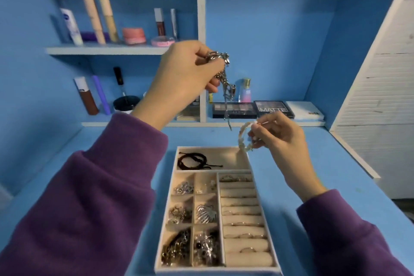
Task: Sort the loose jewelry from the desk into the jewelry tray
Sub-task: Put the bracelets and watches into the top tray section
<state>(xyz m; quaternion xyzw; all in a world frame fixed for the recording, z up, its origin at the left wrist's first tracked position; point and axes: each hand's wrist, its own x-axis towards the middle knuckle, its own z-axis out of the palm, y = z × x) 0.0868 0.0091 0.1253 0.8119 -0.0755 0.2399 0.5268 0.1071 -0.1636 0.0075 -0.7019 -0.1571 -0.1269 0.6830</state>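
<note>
- The left hand, coming out of a purple fleece sleeve, is raised high above the blue desk. Its fingers are curled around a tangled bunch of silver metal chains. I think the hand holds it high so that the long ends hang free and can be told apart.
- The loose ends of the chains hang down in front of the shelf, well above the tray and touching nothing.
- The white rectangular jewelry tray with cream lining lies flat on the desk between the two arms, so both hands reach it easily.
- Its long far compartment holds two black cord bracelets at the left end, and the right end is bare.
- The six small square compartments on the left contain mixed metal pieces. The cream padded ring rolls on the right carry thin rings.
- The right hand pinches a cream beaded bracelet between thumb and fingertips. It hangs just over the far right corner of the tray.
- My judgement: the bracelet is meant for the far compartment, beside the cord bracelets, because like goes with like. The chains wait for their turn.
</note>
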